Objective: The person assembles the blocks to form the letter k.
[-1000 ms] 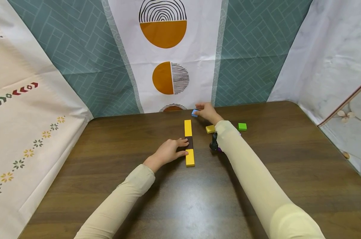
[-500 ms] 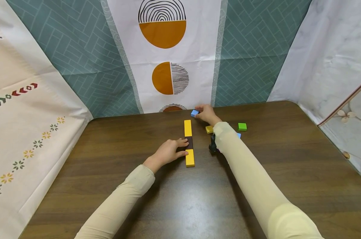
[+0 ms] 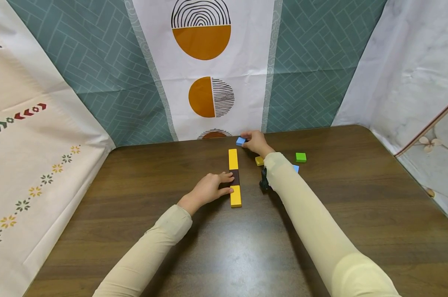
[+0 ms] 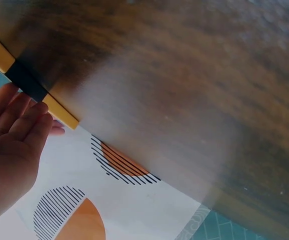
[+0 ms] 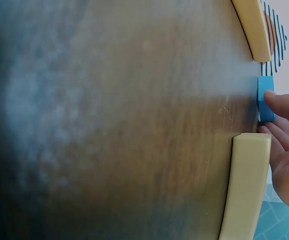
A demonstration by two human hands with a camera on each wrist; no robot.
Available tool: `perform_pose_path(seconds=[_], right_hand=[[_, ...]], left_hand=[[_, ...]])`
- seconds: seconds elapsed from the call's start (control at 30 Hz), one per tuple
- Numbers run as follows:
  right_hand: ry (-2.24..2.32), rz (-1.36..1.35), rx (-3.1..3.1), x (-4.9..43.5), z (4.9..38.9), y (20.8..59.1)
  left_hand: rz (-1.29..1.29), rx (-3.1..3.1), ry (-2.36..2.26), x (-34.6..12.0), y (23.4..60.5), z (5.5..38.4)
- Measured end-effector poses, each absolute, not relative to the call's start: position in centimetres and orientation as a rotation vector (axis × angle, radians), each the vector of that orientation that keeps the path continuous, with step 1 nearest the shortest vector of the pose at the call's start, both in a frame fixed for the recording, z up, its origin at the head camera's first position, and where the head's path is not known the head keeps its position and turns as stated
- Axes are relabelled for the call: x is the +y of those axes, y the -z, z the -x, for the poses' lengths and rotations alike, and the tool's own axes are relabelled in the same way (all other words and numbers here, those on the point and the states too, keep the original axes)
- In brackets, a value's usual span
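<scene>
Two yellow blocks (image 3: 233, 159) with a black block (image 3: 235, 177) between them make a straight row on the brown table. My left hand (image 3: 208, 187) touches the row's left side, its fingers stretched along the black block and the thumb by the nearer yellow one. At the back of the table my right hand (image 3: 258, 142) pinches a small blue block (image 3: 240, 141) between thumb and fingers. That blue block lies just beyond the row's far end and a little right of it. In the right wrist view the thumb (image 5: 284, 106) presses on the blue block.
A gold-yellow block (image 3: 259, 161) lies below my right hand. A green block (image 3: 301, 157) and a partly hidden blue block (image 3: 296, 168) are to the right of the sleeve. The table's back edge meets a patterned cloth (image 3: 216, 66).
My right hand has slid the small blue block slightly to the left and nearer, toward the row. The left hand and the row have stayed put.
</scene>
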State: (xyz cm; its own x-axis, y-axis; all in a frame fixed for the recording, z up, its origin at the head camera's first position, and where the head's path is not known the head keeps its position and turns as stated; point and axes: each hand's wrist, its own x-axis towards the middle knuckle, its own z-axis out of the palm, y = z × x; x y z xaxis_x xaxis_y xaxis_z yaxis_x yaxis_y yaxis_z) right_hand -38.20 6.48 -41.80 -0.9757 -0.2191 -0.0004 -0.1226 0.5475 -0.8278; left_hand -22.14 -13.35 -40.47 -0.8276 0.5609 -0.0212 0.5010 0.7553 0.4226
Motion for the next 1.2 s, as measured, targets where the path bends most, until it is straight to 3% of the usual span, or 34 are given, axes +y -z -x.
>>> perform_pose_path(seconds=[1.2], right_hand=[[1.204,0.482,2.658,5.0,37.6,41.4]], left_hand=[[-0.873,2.812,-0.605,-13.2,40.6,22.3]])
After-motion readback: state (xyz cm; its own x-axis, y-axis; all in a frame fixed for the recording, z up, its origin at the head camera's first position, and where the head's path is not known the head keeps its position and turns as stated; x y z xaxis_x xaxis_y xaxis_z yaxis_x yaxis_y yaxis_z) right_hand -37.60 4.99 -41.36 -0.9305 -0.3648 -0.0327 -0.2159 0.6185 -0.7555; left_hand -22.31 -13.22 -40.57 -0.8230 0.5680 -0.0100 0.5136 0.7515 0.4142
